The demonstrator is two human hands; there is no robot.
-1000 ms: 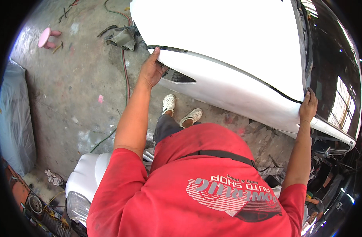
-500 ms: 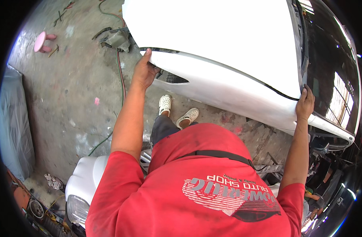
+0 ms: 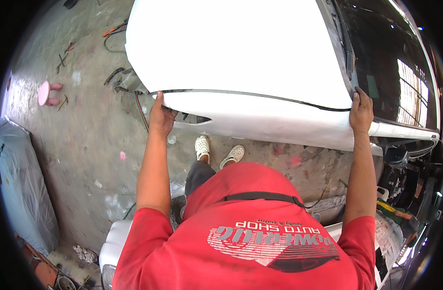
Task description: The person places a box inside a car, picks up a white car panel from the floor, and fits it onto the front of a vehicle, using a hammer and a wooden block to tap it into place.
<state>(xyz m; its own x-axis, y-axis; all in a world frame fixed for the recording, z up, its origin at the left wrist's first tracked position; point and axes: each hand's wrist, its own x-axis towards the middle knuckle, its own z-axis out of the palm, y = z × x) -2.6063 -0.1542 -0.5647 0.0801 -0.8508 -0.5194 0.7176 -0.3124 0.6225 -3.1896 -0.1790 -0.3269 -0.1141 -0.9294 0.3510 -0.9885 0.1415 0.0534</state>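
Note:
A white car fender (image 3: 260, 118) runs along the side of the white hood (image 3: 231, 43), with a thin dark gap between them. At its front end, beside the headlight opening (image 3: 195, 118), my left hand (image 3: 162, 116) is closed on the fender, thumb on top and the other fingers partly hidden underneath. My right hand (image 3: 361, 111) grips the fender's rear end, by the hood's back corner and the foot of the dark windshield (image 3: 381, 58). Its fingertips lie over the top edge.
A pink stool (image 3: 45, 93) and a hammer (image 3: 63, 102) are on the concrete floor at left. Behind me stands another white car (image 3: 116, 244). A plastic-covered object (image 3: 25, 188) lines the left side. A side mirror (image 3: 396, 157) juts out at right.
My view has turned, so the car lies more level and lower in it. Both hands keep their hold on the fender's two ends.

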